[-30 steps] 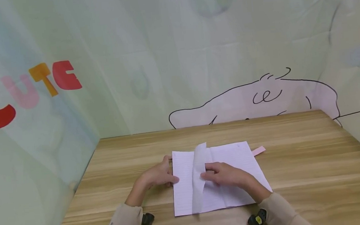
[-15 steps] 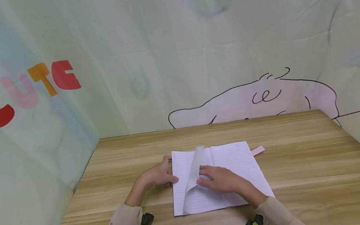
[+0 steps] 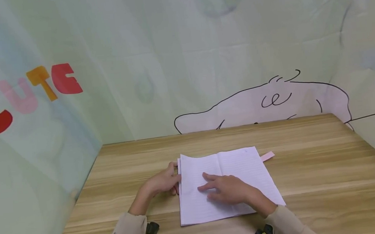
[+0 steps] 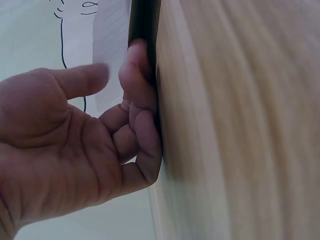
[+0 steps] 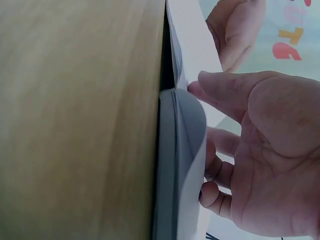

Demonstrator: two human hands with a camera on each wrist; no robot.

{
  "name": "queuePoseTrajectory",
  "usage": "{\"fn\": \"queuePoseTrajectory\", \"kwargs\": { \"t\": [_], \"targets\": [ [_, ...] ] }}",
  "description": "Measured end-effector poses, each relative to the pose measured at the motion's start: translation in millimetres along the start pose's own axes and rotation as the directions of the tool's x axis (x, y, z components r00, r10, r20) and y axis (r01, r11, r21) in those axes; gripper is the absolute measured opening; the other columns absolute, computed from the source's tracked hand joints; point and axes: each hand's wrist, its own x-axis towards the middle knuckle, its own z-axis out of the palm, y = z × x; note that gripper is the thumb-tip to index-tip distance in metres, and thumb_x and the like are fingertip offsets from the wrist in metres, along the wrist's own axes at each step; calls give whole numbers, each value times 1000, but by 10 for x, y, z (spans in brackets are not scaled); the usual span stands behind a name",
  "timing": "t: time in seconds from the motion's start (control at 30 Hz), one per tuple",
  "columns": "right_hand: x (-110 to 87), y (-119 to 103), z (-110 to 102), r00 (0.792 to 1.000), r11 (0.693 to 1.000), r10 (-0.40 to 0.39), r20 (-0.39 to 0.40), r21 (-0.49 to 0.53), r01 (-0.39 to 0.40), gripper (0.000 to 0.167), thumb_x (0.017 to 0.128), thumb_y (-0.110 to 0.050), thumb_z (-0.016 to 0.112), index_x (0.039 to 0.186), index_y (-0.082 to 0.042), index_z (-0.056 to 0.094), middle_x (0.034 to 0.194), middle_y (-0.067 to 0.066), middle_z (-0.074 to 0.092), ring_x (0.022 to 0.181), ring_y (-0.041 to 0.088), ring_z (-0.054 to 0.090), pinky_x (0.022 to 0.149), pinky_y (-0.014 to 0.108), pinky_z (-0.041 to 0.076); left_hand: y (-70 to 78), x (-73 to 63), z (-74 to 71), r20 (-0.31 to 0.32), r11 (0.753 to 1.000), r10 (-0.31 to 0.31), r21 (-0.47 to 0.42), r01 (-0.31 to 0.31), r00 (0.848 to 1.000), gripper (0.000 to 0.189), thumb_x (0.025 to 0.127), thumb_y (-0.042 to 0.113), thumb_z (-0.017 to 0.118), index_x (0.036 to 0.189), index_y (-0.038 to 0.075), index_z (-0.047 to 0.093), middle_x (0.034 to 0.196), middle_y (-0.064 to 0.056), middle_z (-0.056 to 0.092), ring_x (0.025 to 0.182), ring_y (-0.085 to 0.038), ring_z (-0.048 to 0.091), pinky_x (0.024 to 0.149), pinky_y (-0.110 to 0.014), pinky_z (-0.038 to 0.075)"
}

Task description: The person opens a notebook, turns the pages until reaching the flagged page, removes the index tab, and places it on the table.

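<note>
An open lined notebook (image 3: 236,164) lies on the wooden table, its pages spread. Its left-hand leaf (image 3: 195,211) covers most of the page beneath and curves up slightly at the far corner. At the left edge, my left hand (image 3: 163,180) holds the notebook with bent fingers (image 4: 142,100) low against the edge; the thumb stands lifted apart from them. My right hand (image 3: 229,189) is spread over the turned leaf, fingers resting on it, thumb extended. In the right wrist view, the fingertips touch the paper and the pages (image 5: 187,135) bulge near the spine.
A pink strip (image 3: 267,156) sticks out from the notebook's right side. The wooden table (image 3: 329,167) extends around the notebook. A printed fabric wall (image 3: 136,62) with a cartoon and coloured letters rises behind the table and along its sides.
The leaf that stood half lifted has gone over to the left and now lies down. My right hand moved left and its fingers spread. My left thumb came off the page.
</note>
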Motion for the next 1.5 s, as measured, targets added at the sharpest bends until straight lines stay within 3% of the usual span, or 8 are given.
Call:
{"fn": "queuePoseTrajectory", "kwargs": {
  "t": [0.23, 0.37, 0.5, 0.7, 0.83, 1.03, 1.3, 1.5],
  "targets": [
    [15, 0, 3, 1000, 1000, 2, 10, 6, -2, 35, 98, -27, 63, 132, -24, 68, 155, 12, 42, 130, 36, 52, 94, 61, 45, -14, -20, -17, 6, 996, 36, -81, -35, 999, 46, 108, 23, 36, 142, -7, 27, 67, -11, 54, 56, -17, 54, 55, -27, 47],
    [27, 6, 5, 1000, 1000, 2, 20, 16, -3, 39, 98, -28, 63, 136, -22, 64, 156, 12, 40, 131, 36, 51, 96, 59, 45, 0, -40, -27, 1, 996, 19, -83, -19, 1000, 47, 110, 28, 35, 142, -5, 28, 69, -12, 55, 56, -18, 54, 55, -27, 47],
    [29, 10, -4, 999, 999, 7, 34, 32, -8, 43, 98, -28, 62, 140, -19, 60, 157, 12, 38, 132, 36, 50, 100, 57, 43, 5, -39, -21, -12, 999, -4, -43, 3, 1000, 52, 106, 24, 46, 145, -5, 27, 70, -13, 57, 56, -19, 53, 56, -28, 47],
    [19, 25, -53, 1000, 995, 2, 18, 100, -4, 43, 98, -25, 64, 139, -13, 60, 155, 15, 41, 137, 34, 45, 107, 52, 39, -16, -29, -11, -32, 999, -15, 31, 16, 999, 74, 95, 12, 67, 150, -6, 21, 68, -10, 59, 57, -17, 54, 58, -28, 46],
    [7, 67, -101, 1000, 988, 8, -6, 152, -7, 43, 97, -24, 64, 137, -10, 61, 153, 16, 43, 139, 33, 43, 110, 51, 35, -16, -18, -14, -31, 999, -10, 51, 12, 999, 80, 92, 9, 71, 151, -6, 19, 67, -9, 59, 57, -16, 55, 59, -28, 45],
    [-26, 168, -183, 1000, 989, 4, -27, 149, 0, 41, 98, -25, 64, 134, -7, 62, 149, 20, 47, 138, 37, 43, 110, 53, 34, -13, -15, -20, -20, 999, -3, 53, 4, 1000, 79, 92, 6, 70, 150, -7, 19, 67, -9, 60, 57, -16, 54, 59, -28, 44],
    [-121, 369, -355, 995, 987, 88, -54, 136, -80, 45, 94, -24, 68, 133, -4, 62, 148, 23, 47, 138, 42, 42, 110, 55, 33, 8, -30, -21, -7, 999, 13, 40, -12, 1000, 80, 90, 2, 70, 150, -8, 18, 67, -8, 58, 58, -16, 52, 59, -28, 41],
    [-227, 641, -476, 977, 980, 164, -138, 140, -145, 50, 91, -24, 73, 135, -4, 60, 145, 22, 50, 137, 41, 42, 110, 54, 33, 20, -32, -7, -4, 999, 7, 38, -7, 1000, 82, 90, 3, 70, 151, -7, 17, 67, -8, 58, 58, -16, 51, 59, -28, 40]
  ]
}}
